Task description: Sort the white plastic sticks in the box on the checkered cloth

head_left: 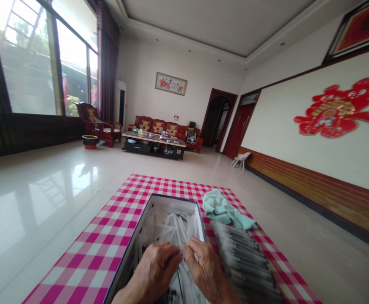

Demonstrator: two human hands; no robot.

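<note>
My left hand (155,268) and my right hand (206,268) meet over an open box (121,261) with white inner walls and a dark blue rim. Both have their fingers pinched together, with the fingertips nearly touching. A thin dark piece shows at the left fingers, but its kind is unclear. What the right fingertips pinch is hidden. Inside the box lie many loose translucent white tubes or sleeves (179,226), with some small black parts near the bottom. Right of the box is a row of slim black pen-like items in clear wrapping (246,259), blurred.
A pink-and-white checked cloth (102,228) covers the table. A crumpled mint-green cloth (225,209) lies beyond the wrapped row. Farther off across the tiled floor stand a low coffee table (152,143), a wooden sofa, an armchair (97,124) and a small white stool (241,158).
</note>
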